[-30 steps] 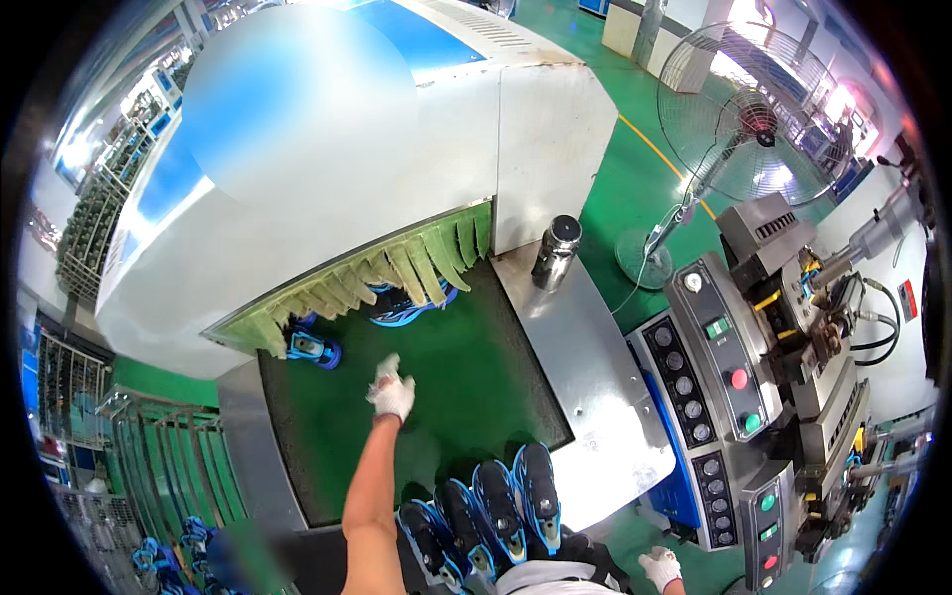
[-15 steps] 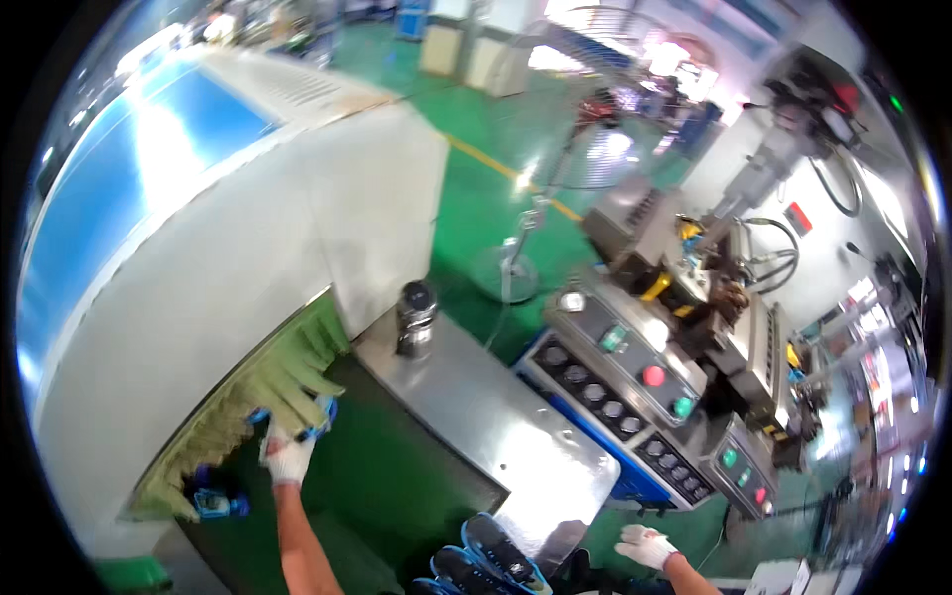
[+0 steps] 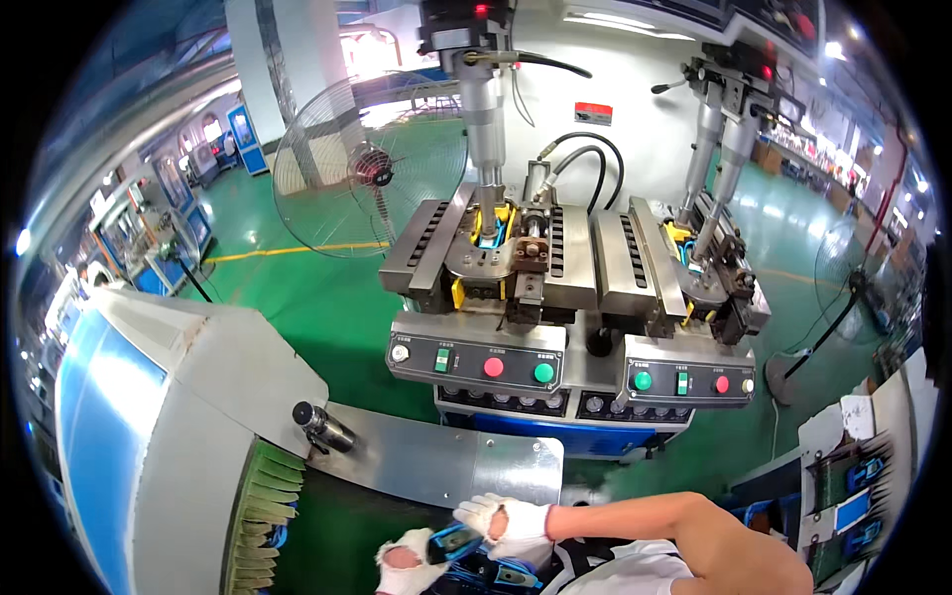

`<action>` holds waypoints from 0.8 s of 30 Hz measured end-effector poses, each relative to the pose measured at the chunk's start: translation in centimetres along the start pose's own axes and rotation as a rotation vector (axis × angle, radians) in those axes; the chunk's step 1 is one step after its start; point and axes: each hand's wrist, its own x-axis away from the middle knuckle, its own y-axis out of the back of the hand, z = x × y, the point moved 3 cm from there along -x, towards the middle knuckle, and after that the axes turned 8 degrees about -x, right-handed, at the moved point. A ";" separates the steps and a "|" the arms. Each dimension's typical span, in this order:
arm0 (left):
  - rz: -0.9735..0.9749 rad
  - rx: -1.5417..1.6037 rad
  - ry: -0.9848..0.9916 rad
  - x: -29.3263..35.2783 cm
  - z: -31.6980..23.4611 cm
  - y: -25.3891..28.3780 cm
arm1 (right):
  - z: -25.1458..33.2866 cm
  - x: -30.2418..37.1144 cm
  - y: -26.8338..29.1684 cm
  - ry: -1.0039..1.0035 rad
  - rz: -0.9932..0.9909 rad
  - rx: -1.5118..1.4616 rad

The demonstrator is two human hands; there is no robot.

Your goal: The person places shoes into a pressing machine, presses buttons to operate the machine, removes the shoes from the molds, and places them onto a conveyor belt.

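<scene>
A black shoe with bright blue trim (image 3: 454, 542) lies between my two white-gloved hands, low in the middle of the head view. My left hand (image 3: 403, 565) is closed on its left end. From the other side my right hand (image 3: 506, 526) has its fingers curled over the upper right end. Just below, more black-and-blue shoes (image 3: 488, 573) are bunched together, partly cut off by the frame edge and my hands. Another blue piece (image 3: 279, 536) shows at the green strip curtain (image 3: 266, 496) on the left.
A steel ledge (image 3: 416, 451) carrying a dark metal flask (image 3: 324, 426) runs ahead of my hands. Beyond it stands a two-station press with button panels (image 3: 476, 355). A white and blue machine housing (image 3: 188, 416) is left; a rack with shoes (image 3: 853, 511) stands right.
My view has swung to the right, toward the press. My left hand has come away from the strip curtain, and my right hand, open before, has joined it at the shoe.
</scene>
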 end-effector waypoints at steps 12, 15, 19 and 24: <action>-0.805 0.060 -0.505 -9.4 -17.9 14.5 | -7.5 12.8 13.2 -1.022 0.053 -0.956; -0.885 0.034 -0.340 -13.7 -19.0 17.5 | -9.7 17.5 14.8 -0.627 -0.494 -1.873; -0.815 0.023 -0.354 -23.3 -19.7 18.4 | -12.4 18.5 20.4 -0.496 -0.617 -1.964; -0.761 -0.110 -0.404 -36.0 -20.9 20.4 | -15.2 19.5 26.0 -0.336 -0.803 -1.934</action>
